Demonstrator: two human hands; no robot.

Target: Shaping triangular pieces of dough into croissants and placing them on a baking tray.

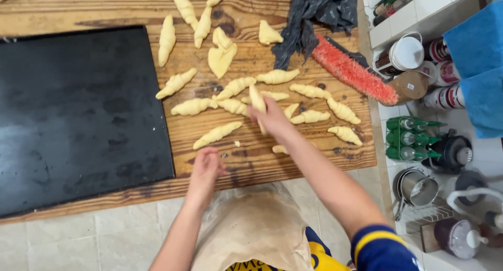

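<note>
The right hand (272, 119) is lifting one rolled dough piece (258, 104), its fingers pinching the lower end while the roll sticks up beyond the fingertips, above the other shaped rolls (217, 134) lying on the wooden surface (251, 161). The left hand (205, 169) is resting nearer the edge, fingers loosely curled and holding nothing. Judging by this, the picking-up step is under way, and the dark baking tray (78, 119) is lying well to the left of the fingers, so the carry calls for a gentle grip.

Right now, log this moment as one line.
right hand: holds pale rolled dough piece | left hand: empty, on wooden board | black baking tray: bare
</note>
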